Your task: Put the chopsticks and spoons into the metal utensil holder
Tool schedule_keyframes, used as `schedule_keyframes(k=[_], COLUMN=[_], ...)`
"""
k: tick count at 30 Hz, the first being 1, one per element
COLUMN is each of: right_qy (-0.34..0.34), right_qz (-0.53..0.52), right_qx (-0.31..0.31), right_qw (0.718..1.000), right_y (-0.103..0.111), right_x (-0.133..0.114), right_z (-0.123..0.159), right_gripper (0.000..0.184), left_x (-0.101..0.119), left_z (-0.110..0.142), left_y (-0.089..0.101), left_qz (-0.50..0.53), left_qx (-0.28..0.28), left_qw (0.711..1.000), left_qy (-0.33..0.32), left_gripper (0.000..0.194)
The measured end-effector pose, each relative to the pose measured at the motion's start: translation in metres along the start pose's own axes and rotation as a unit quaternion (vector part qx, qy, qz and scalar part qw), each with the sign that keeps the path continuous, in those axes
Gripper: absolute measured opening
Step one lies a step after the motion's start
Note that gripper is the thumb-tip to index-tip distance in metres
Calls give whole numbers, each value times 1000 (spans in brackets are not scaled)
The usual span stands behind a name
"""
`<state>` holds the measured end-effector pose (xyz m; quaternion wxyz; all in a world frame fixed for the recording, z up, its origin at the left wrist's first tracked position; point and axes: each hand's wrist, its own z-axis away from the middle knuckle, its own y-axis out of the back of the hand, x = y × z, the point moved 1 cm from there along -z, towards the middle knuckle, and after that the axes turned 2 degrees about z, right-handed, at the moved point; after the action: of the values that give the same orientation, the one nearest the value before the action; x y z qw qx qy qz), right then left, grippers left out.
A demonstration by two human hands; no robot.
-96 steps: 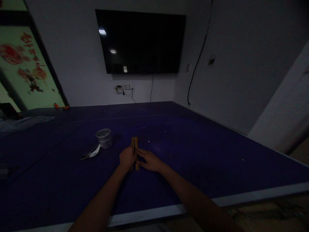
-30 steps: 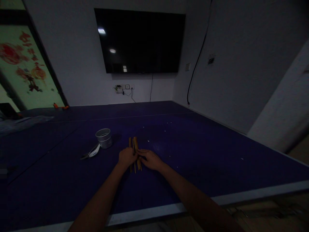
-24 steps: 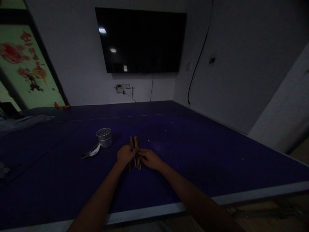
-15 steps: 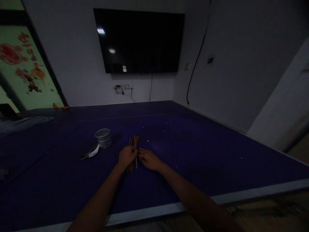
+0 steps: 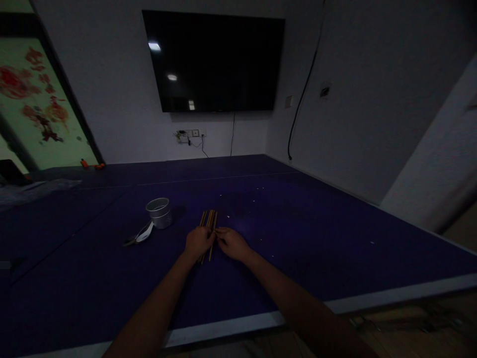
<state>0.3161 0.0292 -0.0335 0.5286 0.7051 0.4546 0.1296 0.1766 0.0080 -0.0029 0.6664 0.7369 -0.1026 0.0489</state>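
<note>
Several thin yellow-brown sticks that look like chopsticks (image 5: 210, 217) lie side by side on the purple table surface, their far ends slightly fanned. My left hand (image 5: 199, 240) lies over their middle with its fingers closed round them. From the right, my right hand (image 5: 231, 243) meets it, thumb and fingertips pinched together at the rightmost chopstick. The fingertips of both hands almost touch, and my left hand hides the middle of the bundle.
A silver metal cup (image 5: 161, 219) stands left of the sticks. Beside it lies a dark-handled tool with a white part (image 5: 145, 232). Small white scraps (image 5: 228, 217) dot the purple surface (image 5: 316, 223). Clear plastic sheeting (image 5: 55, 188) lies at far left; a pale edge (image 5: 223, 325) runs along the front.
The chopsticks have shifted from crossing one another to lying more nearly parallel. My right fingertips have drawn together into a pinch, and my left hand has moved slightly right.
</note>
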Motion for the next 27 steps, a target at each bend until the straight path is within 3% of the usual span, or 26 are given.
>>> schedule_keyframes(k=[3, 9, 14, 18, 27], right_qy=[4, -8, -22, -24, -31], right_qz=[-7, 19, 31, 28, 15], right_qx=[-2, -15, -49, -61, -75], right_qw=[1000, 1000, 998, 997, 997], right_y=[2, -2, -3, 0, 1], right_x=[-1, 1, -1, -4, -4], right_z=[0, 3, 4, 5, 5], right_gripper=[26, 39, 42, 45, 53], left_x=[-1, -11, -14, -15, -18], left_z=[1, 2, -1, -5, -9], left_y=[5, 11, 3, -2, -6], left_qz=[9, -25, -8, 26, 68], left_qx=[27, 70, 16, 14, 21], left_qw=[999, 987, 995, 997, 993], left_qy=[25, 142, 100, 76, 90], left_gripper=[43, 43, 39, 36, 33])
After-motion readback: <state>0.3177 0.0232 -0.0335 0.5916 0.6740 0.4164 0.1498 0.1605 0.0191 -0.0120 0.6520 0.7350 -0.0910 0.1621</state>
